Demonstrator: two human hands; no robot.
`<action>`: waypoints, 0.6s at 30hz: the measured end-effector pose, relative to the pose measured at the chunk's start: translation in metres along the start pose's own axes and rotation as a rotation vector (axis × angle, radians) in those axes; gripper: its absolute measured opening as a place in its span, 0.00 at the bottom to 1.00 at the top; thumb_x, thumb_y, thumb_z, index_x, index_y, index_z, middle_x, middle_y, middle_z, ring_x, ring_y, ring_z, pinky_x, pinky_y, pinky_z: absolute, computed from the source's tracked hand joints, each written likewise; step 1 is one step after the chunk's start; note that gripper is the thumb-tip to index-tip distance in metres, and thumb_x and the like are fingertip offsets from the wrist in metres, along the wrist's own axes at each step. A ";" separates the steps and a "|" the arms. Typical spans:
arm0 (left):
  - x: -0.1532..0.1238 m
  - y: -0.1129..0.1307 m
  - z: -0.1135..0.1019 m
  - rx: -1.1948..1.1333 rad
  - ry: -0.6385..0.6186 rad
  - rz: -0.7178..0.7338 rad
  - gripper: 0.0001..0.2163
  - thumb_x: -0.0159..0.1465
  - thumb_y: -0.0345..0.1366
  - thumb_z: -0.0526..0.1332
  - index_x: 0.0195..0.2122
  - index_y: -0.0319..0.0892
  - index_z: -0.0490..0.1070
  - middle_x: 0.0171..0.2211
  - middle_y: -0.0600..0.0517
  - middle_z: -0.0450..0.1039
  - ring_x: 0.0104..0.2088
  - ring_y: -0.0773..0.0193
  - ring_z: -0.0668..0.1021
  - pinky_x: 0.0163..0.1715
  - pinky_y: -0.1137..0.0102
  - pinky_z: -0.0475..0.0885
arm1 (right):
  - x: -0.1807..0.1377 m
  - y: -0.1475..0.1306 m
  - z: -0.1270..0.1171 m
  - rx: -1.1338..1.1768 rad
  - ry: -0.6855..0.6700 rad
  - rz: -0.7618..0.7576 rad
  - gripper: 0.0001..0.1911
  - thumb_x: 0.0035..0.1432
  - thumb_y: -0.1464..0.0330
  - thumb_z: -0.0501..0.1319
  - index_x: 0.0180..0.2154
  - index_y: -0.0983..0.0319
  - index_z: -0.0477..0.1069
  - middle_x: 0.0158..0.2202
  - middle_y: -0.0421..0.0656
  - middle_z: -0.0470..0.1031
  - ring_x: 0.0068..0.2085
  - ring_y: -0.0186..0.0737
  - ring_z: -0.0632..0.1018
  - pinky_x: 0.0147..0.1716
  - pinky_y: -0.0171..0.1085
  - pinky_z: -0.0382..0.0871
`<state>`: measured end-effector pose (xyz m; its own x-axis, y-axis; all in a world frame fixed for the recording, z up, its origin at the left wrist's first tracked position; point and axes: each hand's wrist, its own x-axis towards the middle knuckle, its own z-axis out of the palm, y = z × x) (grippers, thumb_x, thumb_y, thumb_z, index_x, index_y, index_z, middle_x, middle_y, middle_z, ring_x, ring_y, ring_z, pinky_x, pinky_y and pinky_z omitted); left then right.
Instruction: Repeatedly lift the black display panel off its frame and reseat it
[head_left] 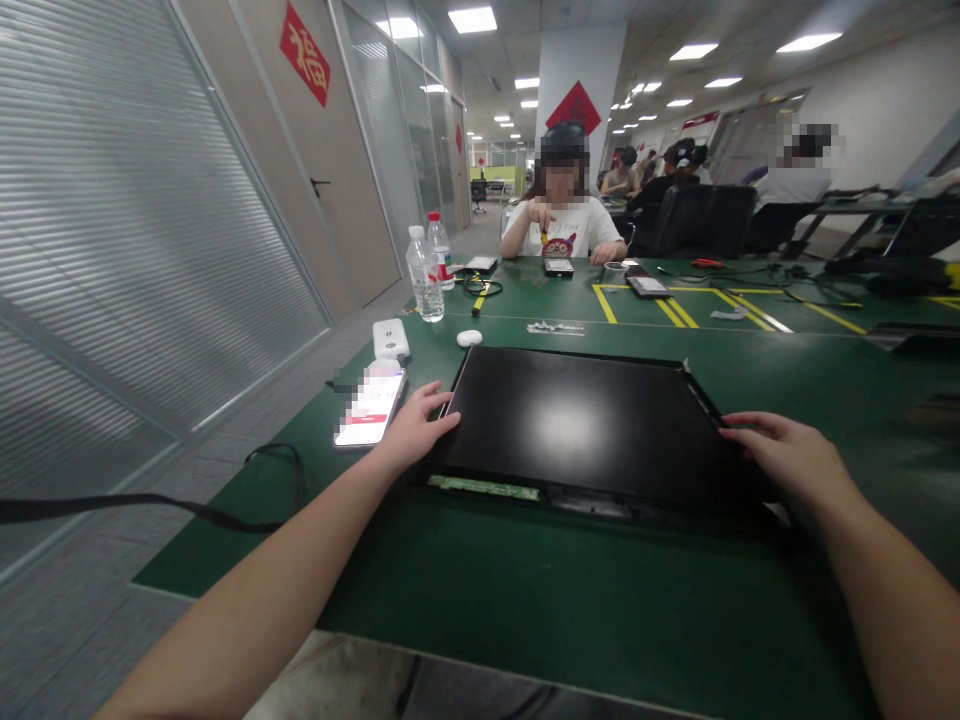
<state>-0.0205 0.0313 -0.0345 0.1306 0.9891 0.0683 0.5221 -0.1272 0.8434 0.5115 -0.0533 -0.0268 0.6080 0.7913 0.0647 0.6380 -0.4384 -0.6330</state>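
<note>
A black LCD screen panel [570, 420] lies face up on the green table, with a bright reflection at its middle. Along its near edge runs a narrow green circuit board [484, 488]. My left hand [420, 425] grips the panel's left edge, thumb on top and fingers at the side. On the opposite side, my right hand [787, 450] pinches the right edge between thumb and fingers. The undersides of both grips are hidden. A lit smartphone [371, 405] lies just left of my left hand.
Beyond the phone are a white power bank [390, 340], a white earbud case [469, 339] and two water bottles [426, 275]. Across the green table [525, 590] sits a person [566, 215] with small drives [558, 267] before them. Black cables [787, 280] lie at the far right.
</note>
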 end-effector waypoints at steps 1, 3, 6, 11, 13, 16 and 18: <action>0.000 -0.001 0.000 0.039 0.001 0.000 0.30 0.60 0.51 0.72 0.61 0.40 0.84 0.80 0.36 0.59 0.79 0.35 0.64 0.77 0.47 0.60 | 0.000 0.000 0.000 0.004 0.003 -0.003 0.24 0.39 0.48 0.66 0.36 0.53 0.86 0.27 0.44 0.83 0.33 0.56 0.83 0.36 0.49 0.71; 0.000 -0.001 0.000 0.102 0.002 -0.002 0.29 0.61 0.51 0.72 0.60 0.42 0.84 0.80 0.37 0.59 0.79 0.34 0.64 0.76 0.46 0.62 | -0.002 -0.002 0.000 0.005 0.004 0.004 0.24 0.39 0.49 0.66 0.35 0.54 0.86 0.27 0.45 0.83 0.33 0.55 0.82 0.35 0.48 0.71; -0.002 0.002 -0.001 0.181 -0.001 0.000 0.27 0.63 0.50 0.70 0.60 0.42 0.84 0.80 0.38 0.59 0.78 0.35 0.65 0.76 0.46 0.63 | -0.004 -0.005 0.000 -0.004 0.007 0.022 0.24 0.39 0.50 0.65 0.35 0.54 0.86 0.28 0.46 0.84 0.35 0.55 0.82 0.36 0.48 0.71; -0.004 0.009 -0.002 0.297 -0.025 -0.019 0.28 0.65 0.48 0.67 0.63 0.40 0.82 0.78 0.37 0.62 0.77 0.36 0.68 0.77 0.48 0.62 | -0.003 -0.004 -0.001 -0.007 0.014 -0.024 0.21 0.39 0.50 0.65 0.32 0.52 0.86 0.30 0.45 0.85 0.35 0.55 0.83 0.37 0.48 0.71; -0.004 0.011 -0.002 0.323 -0.033 -0.021 0.28 0.66 0.48 0.66 0.64 0.40 0.82 0.78 0.36 0.62 0.77 0.37 0.68 0.77 0.49 0.61 | -0.002 -0.002 -0.001 -0.011 0.014 -0.036 0.20 0.39 0.50 0.65 0.31 0.52 0.86 0.30 0.46 0.86 0.35 0.55 0.83 0.37 0.48 0.72; -0.004 0.010 -0.002 0.349 -0.046 -0.019 0.28 0.67 0.48 0.65 0.65 0.39 0.81 0.79 0.35 0.61 0.78 0.37 0.67 0.78 0.49 0.59 | -0.002 -0.002 0.000 -0.016 0.013 -0.045 0.20 0.40 0.49 0.64 0.31 0.52 0.86 0.31 0.45 0.86 0.36 0.55 0.83 0.38 0.48 0.72; -0.004 0.008 -0.002 0.351 -0.050 -0.002 0.28 0.67 0.48 0.65 0.64 0.40 0.80 0.79 0.35 0.61 0.78 0.37 0.66 0.78 0.47 0.59 | -0.003 -0.003 0.000 -0.020 0.024 -0.048 0.20 0.41 0.50 0.64 0.32 0.52 0.86 0.31 0.45 0.86 0.36 0.55 0.83 0.39 0.48 0.73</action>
<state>-0.0180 0.0267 -0.0268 0.1659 0.9856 0.0333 0.7793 -0.1517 0.6081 0.5074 -0.0546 -0.0247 0.5877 0.8011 0.1133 0.6756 -0.4089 -0.6136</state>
